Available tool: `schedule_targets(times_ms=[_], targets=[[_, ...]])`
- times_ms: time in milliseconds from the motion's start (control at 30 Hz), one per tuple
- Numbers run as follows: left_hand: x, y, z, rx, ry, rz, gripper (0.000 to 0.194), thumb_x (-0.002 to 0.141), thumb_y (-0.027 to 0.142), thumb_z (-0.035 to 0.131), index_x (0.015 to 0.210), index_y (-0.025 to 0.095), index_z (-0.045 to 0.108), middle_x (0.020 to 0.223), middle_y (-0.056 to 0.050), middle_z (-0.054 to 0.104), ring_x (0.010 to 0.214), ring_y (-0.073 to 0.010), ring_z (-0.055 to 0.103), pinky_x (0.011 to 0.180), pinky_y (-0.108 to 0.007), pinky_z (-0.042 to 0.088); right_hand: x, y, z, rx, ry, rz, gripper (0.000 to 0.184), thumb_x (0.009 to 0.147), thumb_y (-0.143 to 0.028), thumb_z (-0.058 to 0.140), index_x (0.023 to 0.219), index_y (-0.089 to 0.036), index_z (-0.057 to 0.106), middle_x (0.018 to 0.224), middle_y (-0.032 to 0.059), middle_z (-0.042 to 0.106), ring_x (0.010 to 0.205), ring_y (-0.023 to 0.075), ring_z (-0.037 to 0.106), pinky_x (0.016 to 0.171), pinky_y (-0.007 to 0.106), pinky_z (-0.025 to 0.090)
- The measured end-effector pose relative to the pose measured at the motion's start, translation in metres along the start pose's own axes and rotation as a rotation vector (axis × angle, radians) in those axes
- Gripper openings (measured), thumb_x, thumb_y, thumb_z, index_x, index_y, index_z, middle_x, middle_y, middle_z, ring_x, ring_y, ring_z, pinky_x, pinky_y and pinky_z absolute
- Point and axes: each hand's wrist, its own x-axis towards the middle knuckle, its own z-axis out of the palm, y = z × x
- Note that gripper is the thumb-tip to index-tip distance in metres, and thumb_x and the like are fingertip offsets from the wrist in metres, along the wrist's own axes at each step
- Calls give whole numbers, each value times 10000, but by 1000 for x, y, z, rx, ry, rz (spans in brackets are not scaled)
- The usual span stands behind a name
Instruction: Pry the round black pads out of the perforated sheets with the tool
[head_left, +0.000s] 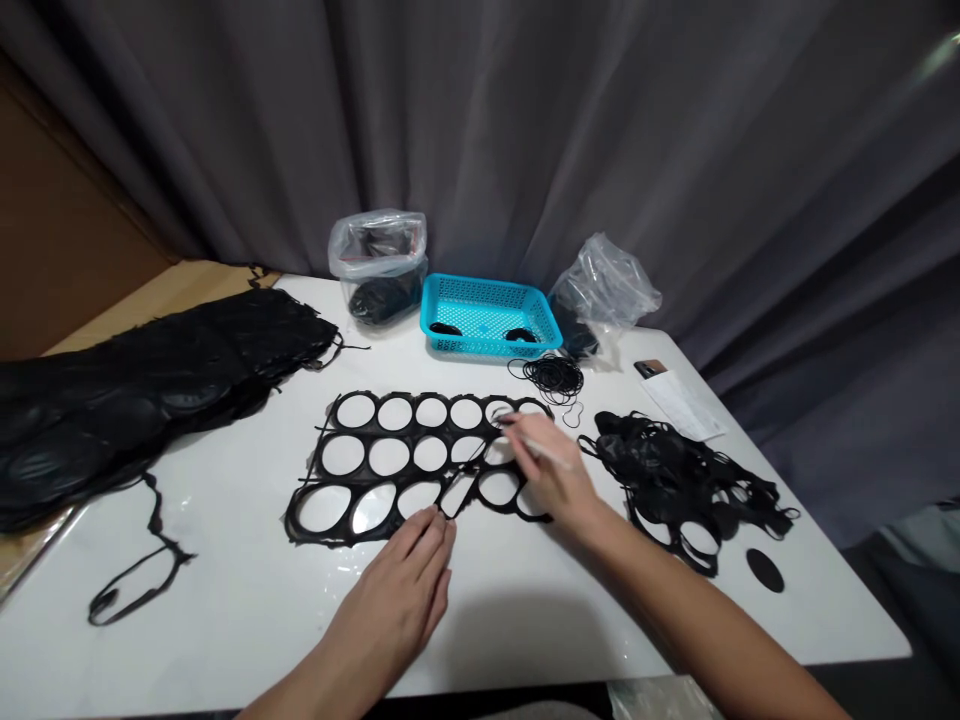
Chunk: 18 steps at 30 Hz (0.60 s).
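Note:
A black rubber-like sheet [390, 437] with rows of round holes lies flat on the white table. My left hand [409, 560] rests at its near edge, fingers stretched out and pressing down beside a hole that is pulled out of shape. Over the sheet's right part, my right hand [551, 460] is closed around a slim white pen-like tool [546, 452]. A thin black strand [471, 460] runs slantwise between the right fingertips and the stretched hole; whether the fingers or the tool hold it, I cannot tell. Behind the sheet sits a pile of thin black rings [555, 377].
A blue basket [491, 348] holds a few black rings, between two clear plastic bags [379, 245] with black contents. Stacked black sheets [150, 380] lie at left, a tangle of black scraps [682, 480] at right, near a black disc [765, 570] and white paper [681, 403].

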Motion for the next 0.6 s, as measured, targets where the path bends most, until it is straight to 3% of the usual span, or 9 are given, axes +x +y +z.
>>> schedule_targets(times_ms=[167,267,333,433,600], targets=[[-3,-2,2,11,3,-1,368,1007,165,423,1332,62,561,1274,-165,653,1241,-317,577,1026,-438,493,19,34,-40,-17,300,369,242,967,-409,523,821,-221,562,820,45,662,703,193,623,662,314,502],[-5,-5,4,-4,6,0,375,1003,189,459,1348,73,550,1286,-155,646,1239,-319,574,1023,-445,495,15,49,-53,339,396,572,291,869,-472,661,792,-228,523,852,49,675,707,190,661,542,274,524],[-4,-6,3,-33,18,-17,362,1005,206,474,1339,89,553,1280,-151,642,1226,-314,577,1012,-449,501,8,56,-55,682,343,711,338,787,-450,764,774,-228,509,913,65,701,827,211,705,542,256,568],[4,-4,-4,-90,35,-13,328,1005,186,482,1317,118,561,1257,-135,646,1221,-292,576,1019,-436,498,-5,59,-52,1059,231,903,327,729,-343,844,777,-209,549,910,80,722,896,213,731,664,259,629],[22,2,-15,-207,-56,90,390,981,141,466,1367,137,523,1339,-129,613,1282,-256,548,1061,-396,492,-17,51,-49,1244,166,971,263,752,-279,847,822,-188,611,958,85,750,977,198,728,885,300,615]])
